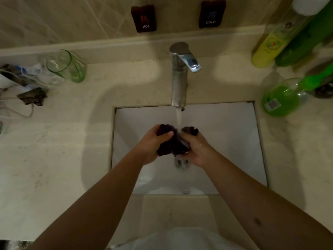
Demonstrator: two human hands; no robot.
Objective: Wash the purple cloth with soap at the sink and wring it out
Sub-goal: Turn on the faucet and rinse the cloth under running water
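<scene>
left hand [151, 147]: curled round the near-left part of the purple cloth [171, 143], thumb laid on top.
right hand [196, 150]: closed round the right part of the same cloth; a dark tuft is seen poking out past the fingers at 12 o'clock.
purple cloth: bunched between both hands, held over the sink [234, 141], just above the drain [181, 162], at frame centre.
water [178, 118]: stream is seen falling from the faucet [179, 74] at 12 o'clock onto the cloth between the hands.
progress: wetting or rinsing is judged under way. No lather can be made out, so soaping cannot be confirmed. Wringing is judged still to be done.
counter [54, 150]: green-tinted glass [66, 65] at 10 o'clock with cables and small clutter beside it.
bottles: green bottle [282, 98] lying at 2 o'clock, barcode label seen, text unreadable; yellow bottle [270, 44] and a dark green one farther back, print too blurred.
wall tags: "HOT" [144, 18] left, "COLD" [211, 13] right, above the faucet.
</scene>
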